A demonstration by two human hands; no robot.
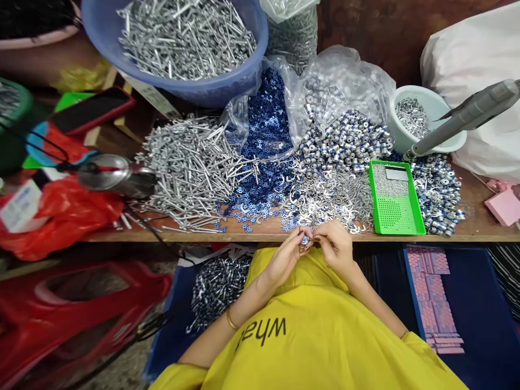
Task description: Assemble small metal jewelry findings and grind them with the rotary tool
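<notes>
My left hand [287, 255] and my right hand [335, 245] meet at the near edge of the wooden table [162, 234], just above my yellow shirt. Both pinch a small metal and blue part [305, 240] between their fingertips; its exact shape is too small to make out. Right behind my hands lies a heap of flat silver clips [325, 203]. Further back sit a pile of blue plastic pieces [266, 162] and a pile of small silver-and-blue cylinders [345, 142].
A heap of silver pins [190, 168] covers the table's left; more fill a blue basin [182, 43]. A green tray [395, 197], a white bowl [426, 116] and a grey tool [467, 116] stand at the right. Assembled parts lie in a blue bin [215, 287] below.
</notes>
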